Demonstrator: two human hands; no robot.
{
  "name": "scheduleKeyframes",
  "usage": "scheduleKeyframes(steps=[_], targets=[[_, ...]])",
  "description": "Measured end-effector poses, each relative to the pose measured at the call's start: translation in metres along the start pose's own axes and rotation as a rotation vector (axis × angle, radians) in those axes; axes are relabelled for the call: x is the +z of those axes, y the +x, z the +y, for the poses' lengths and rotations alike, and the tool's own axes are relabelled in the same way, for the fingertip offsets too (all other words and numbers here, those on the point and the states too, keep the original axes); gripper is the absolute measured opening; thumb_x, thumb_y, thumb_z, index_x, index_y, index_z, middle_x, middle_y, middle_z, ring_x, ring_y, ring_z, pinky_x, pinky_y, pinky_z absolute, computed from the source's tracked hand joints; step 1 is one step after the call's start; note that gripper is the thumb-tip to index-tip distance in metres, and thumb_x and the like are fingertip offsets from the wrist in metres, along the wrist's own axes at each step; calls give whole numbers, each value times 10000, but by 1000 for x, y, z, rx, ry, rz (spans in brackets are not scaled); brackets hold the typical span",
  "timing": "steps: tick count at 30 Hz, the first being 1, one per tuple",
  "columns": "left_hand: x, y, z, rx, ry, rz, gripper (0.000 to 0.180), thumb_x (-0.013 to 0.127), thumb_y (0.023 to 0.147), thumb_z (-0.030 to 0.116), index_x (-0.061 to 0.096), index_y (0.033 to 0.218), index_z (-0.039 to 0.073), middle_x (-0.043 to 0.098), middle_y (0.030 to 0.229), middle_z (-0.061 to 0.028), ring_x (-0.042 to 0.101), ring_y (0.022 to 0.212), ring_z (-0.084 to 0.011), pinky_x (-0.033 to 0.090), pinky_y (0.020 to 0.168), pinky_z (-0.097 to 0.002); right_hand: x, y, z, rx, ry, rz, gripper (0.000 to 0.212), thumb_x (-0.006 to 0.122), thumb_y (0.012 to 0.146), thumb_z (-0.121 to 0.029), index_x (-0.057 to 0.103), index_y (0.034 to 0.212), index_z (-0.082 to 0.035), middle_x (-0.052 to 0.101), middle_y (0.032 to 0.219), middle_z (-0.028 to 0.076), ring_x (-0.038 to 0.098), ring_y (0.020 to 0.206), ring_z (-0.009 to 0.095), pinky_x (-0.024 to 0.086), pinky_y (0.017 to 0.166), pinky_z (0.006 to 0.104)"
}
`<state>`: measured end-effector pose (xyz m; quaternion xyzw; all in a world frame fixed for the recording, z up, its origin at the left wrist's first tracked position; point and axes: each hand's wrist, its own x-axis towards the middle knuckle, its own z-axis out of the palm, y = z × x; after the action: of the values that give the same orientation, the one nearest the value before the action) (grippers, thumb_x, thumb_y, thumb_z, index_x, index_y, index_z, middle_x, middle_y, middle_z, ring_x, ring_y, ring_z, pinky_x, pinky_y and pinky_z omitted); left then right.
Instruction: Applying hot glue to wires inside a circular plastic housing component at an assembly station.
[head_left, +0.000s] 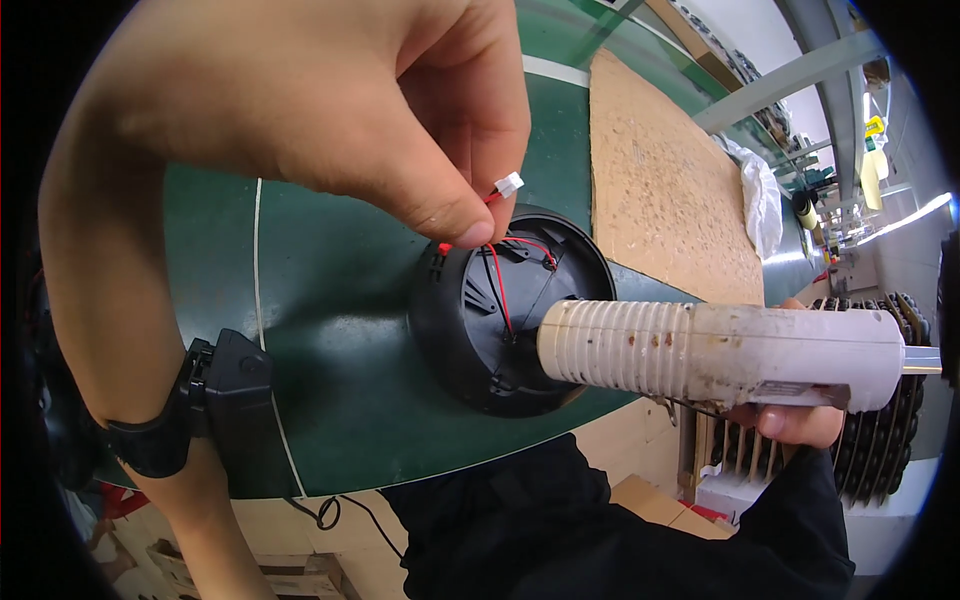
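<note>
Between the thumb and forefinger of my left hand (330,110) is a thin red and black wire pair (500,285), pinched just below its small white connector (509,185). The wires run down into a round black plastic housing (440,335), whose hollow side with ribs and posts faces up. My right hand (805,425) is wrapped round a stained white glue gun (720,350), partly hidden behind its body. The gun's ribbed front reaches over the housing's right rim and hides its tip. A clear stick protrudes from the gun's back end.
The housing stands on a green tabletop (350,420) near its front edge. Beyond it lies a brown cardboard sheet (670,170) with a crumpled white plastic bag (757,195) at its side. Stacked black parts on a rack (885,430) stand at the right. A black cable (325,512) hangs off the edge.
</note>
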<state>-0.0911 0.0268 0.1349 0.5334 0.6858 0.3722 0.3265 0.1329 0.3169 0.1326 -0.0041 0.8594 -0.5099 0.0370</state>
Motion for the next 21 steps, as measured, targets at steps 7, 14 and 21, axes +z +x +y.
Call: scheduleKeyframes(steps=[7,14,21], targets=[[15,-6,-40,139,-57,170,115,796,765,42,762,852,-26,734,771,-85,677,686,-124,533,655,-249,-6,8,11,-101,95,-160,520,859,716,-138,630,1131,78,692,934,154,688,755,216,525,649,290],[-1,1,-19,-159,-36,-22,113,798,766,40,764,854,-24,738,783,-85,671,678,-120,536,657,-251,8,15,-17,132,321,-48,589,843,712,-128,592,1178,131,716,914,233,736,778,287,610,636,361],[10,-11,-12,134,103,138,116,793,760,42,763,855,-18,741,790,-79,671,697,-118,533,663,-246,-8,11,-50,191,189,101,687,870,582,-54,598,1186,129,704,945,286,733,726,366,623,565,390]])
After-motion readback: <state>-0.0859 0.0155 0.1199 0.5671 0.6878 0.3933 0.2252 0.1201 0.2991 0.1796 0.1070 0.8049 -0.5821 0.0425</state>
